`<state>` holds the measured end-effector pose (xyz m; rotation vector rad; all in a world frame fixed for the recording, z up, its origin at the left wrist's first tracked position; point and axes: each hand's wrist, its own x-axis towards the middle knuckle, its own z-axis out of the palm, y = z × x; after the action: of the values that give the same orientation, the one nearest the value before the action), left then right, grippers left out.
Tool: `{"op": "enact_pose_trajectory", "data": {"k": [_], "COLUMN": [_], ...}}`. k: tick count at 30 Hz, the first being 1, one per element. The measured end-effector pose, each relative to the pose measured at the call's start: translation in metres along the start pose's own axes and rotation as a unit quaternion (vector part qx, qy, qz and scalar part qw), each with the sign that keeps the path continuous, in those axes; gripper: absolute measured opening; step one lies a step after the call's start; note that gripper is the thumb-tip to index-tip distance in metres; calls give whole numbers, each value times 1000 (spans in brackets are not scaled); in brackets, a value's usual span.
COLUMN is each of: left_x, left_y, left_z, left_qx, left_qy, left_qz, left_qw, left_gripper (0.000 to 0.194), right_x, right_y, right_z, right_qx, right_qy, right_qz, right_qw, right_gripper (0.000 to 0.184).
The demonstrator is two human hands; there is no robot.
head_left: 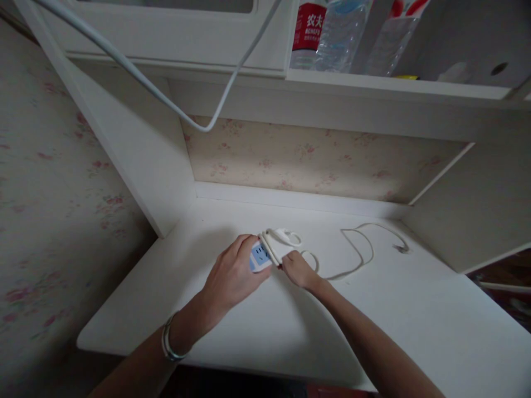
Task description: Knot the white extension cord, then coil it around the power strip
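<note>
A white power strip with a blue socket face is held above the white desk. My left hand wraps around its left end, thumb below and fingers over the top. Around the strip's middle run several turns of its white cord. My right hand is closed at the strip's lower right side, gripping the cord; its fingertips are partly hidden. From there the loose cord trails right across the desk in loops and ends at a plug.
The white desk top reaches a floral-papered wall. A shelf above holds plastic bottles. A thick white cable hangs down in front of it. Upright panels stand at both sides.
</note>
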<state>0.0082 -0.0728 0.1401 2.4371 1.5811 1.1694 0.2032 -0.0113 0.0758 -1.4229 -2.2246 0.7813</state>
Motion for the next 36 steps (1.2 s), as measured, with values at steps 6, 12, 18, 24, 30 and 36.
{"op": "enact_pose_trajectory", "data": {"k": [6, 12, 18, 24, 30, 36], "left_x": [12, 8, 2, -7, -18, -21], "left_y": [-30, -42, -37, -23, -6, 16], "left_z": [20, 36, 37, 38, 36, 19], "left_qx": [109, 143, 146, 168, 146, 93], "left_qy": [-50, -121, -166, -242, -283, -300], "left_qz": [-92, -82, -55, -54, 8, 122], "left_qw": [988, 979, 974, 954, 948, 942], "left_gripper": [23, 19, 23, 37, 37, 37], "right_x": [-29, -38, -39, -36, -19, 2], "right_y": [-24, -41, -48, -53, -50, -39], "right_z": [11, -3, -20, -19, -37, -52], "right_qx": [-215, -334, -355, -343, -301, -127], "right_qy": [-50, -10, 19, 32, 56, 67], "right_qz": [-20, -72, -156, -244, -246, -153], "right_qw": [975, 940, 922, 907, 920, 978], "right_gripper": [53, 42, 44, 40, 49, 58]}}
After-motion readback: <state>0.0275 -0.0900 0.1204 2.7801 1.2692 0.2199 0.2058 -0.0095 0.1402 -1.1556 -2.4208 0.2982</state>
